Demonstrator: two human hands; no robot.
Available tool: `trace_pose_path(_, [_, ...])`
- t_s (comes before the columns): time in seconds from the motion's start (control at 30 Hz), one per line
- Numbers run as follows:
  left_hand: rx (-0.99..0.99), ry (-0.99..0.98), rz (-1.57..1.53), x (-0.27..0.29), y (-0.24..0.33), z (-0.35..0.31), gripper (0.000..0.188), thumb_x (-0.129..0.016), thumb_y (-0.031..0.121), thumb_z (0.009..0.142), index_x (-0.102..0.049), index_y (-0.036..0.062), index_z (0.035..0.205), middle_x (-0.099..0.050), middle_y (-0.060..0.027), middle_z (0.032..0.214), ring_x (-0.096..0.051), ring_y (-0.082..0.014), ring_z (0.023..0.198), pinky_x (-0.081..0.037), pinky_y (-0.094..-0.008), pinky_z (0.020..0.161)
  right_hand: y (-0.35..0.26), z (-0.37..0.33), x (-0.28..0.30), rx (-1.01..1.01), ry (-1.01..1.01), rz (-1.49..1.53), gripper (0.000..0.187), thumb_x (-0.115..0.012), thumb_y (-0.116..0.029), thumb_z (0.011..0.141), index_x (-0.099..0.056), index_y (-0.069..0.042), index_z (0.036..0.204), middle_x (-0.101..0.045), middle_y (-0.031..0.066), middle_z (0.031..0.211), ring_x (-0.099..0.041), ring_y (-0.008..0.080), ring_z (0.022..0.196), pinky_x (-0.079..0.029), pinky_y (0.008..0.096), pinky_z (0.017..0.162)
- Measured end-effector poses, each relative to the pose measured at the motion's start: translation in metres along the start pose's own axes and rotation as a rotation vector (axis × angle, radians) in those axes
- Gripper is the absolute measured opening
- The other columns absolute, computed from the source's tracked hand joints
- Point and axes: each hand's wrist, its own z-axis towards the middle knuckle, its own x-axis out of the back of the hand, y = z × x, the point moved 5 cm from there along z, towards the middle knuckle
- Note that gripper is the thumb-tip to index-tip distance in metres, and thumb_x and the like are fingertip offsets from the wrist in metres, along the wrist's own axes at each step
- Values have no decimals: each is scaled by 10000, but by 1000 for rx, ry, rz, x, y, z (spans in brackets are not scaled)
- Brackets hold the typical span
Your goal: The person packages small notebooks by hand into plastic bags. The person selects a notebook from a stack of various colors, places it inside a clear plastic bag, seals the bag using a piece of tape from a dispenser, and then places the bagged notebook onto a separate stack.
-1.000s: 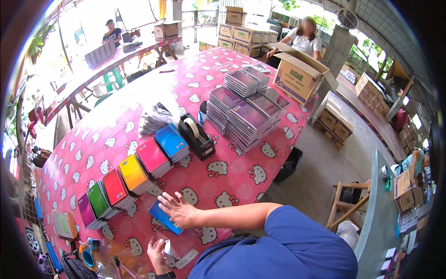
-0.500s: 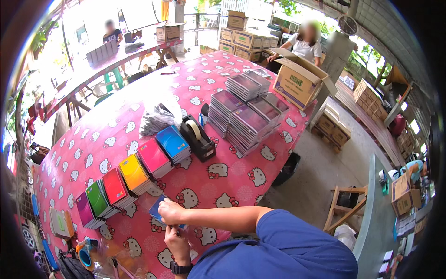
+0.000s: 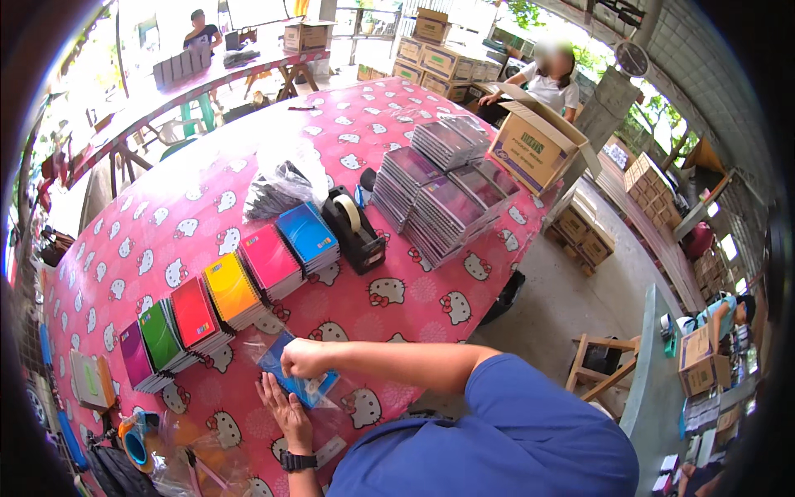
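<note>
A blue notebook (image 3: 275, 354) lies on the pink patterned tablecloth in front of me, with loose transparent plastic (image 3: 330, 407) around it. My right hand (image 3: 305, 359) is closed above the notebook; what its fingers pinch, if anything, is hidden. Beside the notebook's near left side, my left hand (image 3: 286, 409) rests flat with its fingers stretched out, touching the plastic edge. A dark watch sits on my left wrist. Just beyond stands a row of spiral notebook stacks: purple (image 3: 135, 354), green (image 3: 159, 331), red (image 3: 195, 311), yellow (image 3: 232, 287), pink (image 3: 269, 257) and blue (image 3: 306, 234).
A black tape dispenser (image 3: 364, 257) stands beside the blue stack, near a bag of dark wire pieces (image 3: 281, 186). Wrapped notebook piles (image 3: 443, 203) and an open carton (image 3: 530, 149) are farther right. Tape rolls (image 3: 137, 443) lie at lower left. Other people sit beyond the table.
My left hand has let go and now lies flat beside the notebook. My right hand has shifted slightly upward, and more of the blue notebook shows. The view has tilted a little.
</note>
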Motion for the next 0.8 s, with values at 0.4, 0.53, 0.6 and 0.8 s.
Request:
trace_pose_path(0.4, [-100, -148, -64, 0, -9, 15, 649, -364, 333, 927, -97, 56, 1450, -75, -144, 1514, -15, -320, 1401, 10, -470, 1103, 13, -23, 17, 130, -88, -585, 1023, -755, -540, 572, -278, -222, 1420, -160, 1, 1513, -43, 304, 1400, -215, 683, 955])
trace_pose_path(0.53, [-94, -196, -70, -4, -5, 21, 669, -427, 308, 905, -117, 65, 1446, -67, -121, 1517, -11, -306, 1402, 2, -498, 1103, 16, -23, 10, 29, -91, -541, 1033, -727, -606, 581, -263, -246, 1430, -87, -15, 1527, 70, 341, 1393, -119, 725, 960])
trace_pose_path(0.6, [-67, -195, -39, -1, -9, 15, 673, -428, 308, 904, -109, 73, 1448, -60, -117, 1518, -10, -306, 1402, -1, -504, 1102, 10, -19, 1, 39, -105, -536, 1044, -726, -616, 570, -263, -246, 1430, -82, -14, 1528, 74, 348, 1391, -105, 729, 960])
trace_pose_path(0.8, [-73, -225, 26, -2, -5, 19, 687, -506, 331, 859, -188, 162, 1444, -100, -17, 1522, -13, -310, 1401, -13, -560, 1088, 17, -20, 0, 56, -60, -555, 1082, -741, -599, 558, -209, -271, 1442, -54, -45, 1526, 81, 366, 1383, -89, 753, 956])
